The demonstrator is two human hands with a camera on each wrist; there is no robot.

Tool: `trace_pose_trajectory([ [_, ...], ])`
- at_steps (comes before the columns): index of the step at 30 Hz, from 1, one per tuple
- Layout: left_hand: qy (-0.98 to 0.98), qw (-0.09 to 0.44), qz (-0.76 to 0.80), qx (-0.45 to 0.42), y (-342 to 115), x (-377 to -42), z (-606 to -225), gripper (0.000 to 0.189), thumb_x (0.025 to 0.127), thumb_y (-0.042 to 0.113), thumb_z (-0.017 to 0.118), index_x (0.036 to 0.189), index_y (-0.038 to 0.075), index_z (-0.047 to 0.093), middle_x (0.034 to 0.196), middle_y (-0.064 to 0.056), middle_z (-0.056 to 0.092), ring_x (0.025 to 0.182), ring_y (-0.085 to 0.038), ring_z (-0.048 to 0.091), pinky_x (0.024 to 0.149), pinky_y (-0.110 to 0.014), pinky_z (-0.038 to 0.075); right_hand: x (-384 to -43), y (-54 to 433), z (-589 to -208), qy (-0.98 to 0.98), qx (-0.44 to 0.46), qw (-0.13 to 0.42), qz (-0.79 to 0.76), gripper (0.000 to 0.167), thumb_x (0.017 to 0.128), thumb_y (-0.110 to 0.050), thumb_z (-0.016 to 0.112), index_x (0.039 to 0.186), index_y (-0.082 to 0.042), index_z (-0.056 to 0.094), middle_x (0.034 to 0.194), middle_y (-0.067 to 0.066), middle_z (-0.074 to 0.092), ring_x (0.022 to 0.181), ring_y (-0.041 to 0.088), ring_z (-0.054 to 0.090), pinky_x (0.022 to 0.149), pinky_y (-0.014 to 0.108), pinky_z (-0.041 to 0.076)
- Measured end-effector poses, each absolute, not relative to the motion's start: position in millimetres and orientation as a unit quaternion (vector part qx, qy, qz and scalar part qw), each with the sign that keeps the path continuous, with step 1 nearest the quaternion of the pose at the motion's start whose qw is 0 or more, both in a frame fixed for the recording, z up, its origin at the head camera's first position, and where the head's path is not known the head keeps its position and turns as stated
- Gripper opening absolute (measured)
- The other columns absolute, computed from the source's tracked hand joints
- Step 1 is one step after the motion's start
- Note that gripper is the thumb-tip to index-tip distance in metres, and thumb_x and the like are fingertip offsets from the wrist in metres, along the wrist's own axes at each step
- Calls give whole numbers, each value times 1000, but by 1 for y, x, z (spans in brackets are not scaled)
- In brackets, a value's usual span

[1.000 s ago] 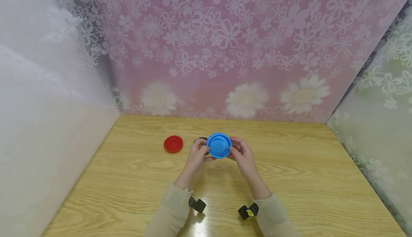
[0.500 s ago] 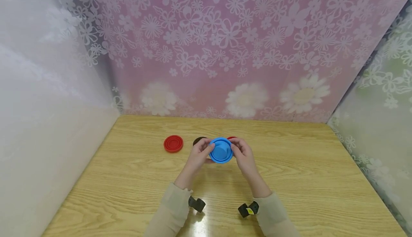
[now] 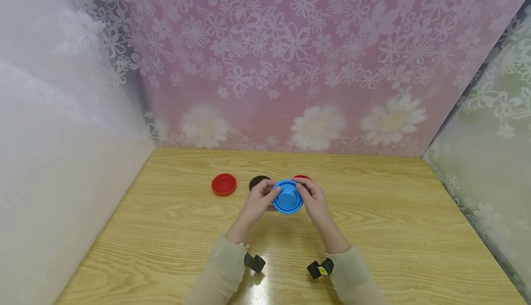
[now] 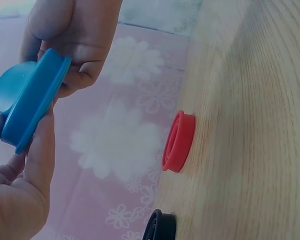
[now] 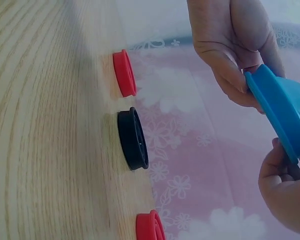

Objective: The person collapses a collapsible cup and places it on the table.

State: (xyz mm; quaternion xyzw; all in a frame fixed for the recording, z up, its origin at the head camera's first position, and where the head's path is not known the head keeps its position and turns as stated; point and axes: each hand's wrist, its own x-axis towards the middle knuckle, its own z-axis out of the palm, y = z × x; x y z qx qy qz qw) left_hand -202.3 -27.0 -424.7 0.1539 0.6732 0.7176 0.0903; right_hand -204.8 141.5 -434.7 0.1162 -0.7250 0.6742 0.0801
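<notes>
Both hands hold a blue collapsible cup (image 3: 287,197) by its rim above the table, its round centre bulging towards the person. My left hand (image 3: 260,199) pinches the left side, thumb on the near face and fingers behind. On the opposite side my right hand (image 3: 314,199) grips the rim in the same way. From the left wrist view, the cup (image 4: 36,100) is seen edge-on, its centre standing out from the thick rim. The right wrist view shows the cup (image 5: 282,112) tilted between both hands, partly cut off by the frame.
Behind the hands, a flat red collapsed cup (image 3: 224,184) lies at the left on the wooden table (image 3: 394,222). A similar black one (image 3: 258,182) and another red one (image 3: 302,176) are partly hidden by the hands. Flower-patterned sheets (image 3: 269,65) enclose the table.
The cup has come slightly nearer the person and to the right. Its centre, sunken at first, now bulges towards the person. Both thumbs have shifted upwards on the rim.
</notes>
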Motion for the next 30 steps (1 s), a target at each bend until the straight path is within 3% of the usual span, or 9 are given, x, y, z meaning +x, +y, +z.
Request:
trace_pose_trajectory([
  [9,665,95,727,142,-27,-202,-423,25,92,11,48,108,-7,43,95,-12,53,88,-24,57,67,-41,51,-207,143,-440,-721,140,57,677,32,87,-12,57,113,6,53,109,18,55,94,17,55,78,23,47],
  [21,704,73,692,145,-27,-215,-445,33,88,20,56,105,-8,51,91,-13,57,75,-20,61,61,-35,52,-205,141,-438,-739,89,9,668,39,82,-10,62,115,8,53,110,22,56,95,29,58,78,34,48],
  [30,741,43,653,150,-27,-210,-436,26,88,17,56,98,-7,53,84,-13,60,71,-17,61,60,-30,52,-204,136,-439,-779,81,52,619,32,80,-7,65,107,7,59,99,22,60,86,31,61,72,38,49],
])
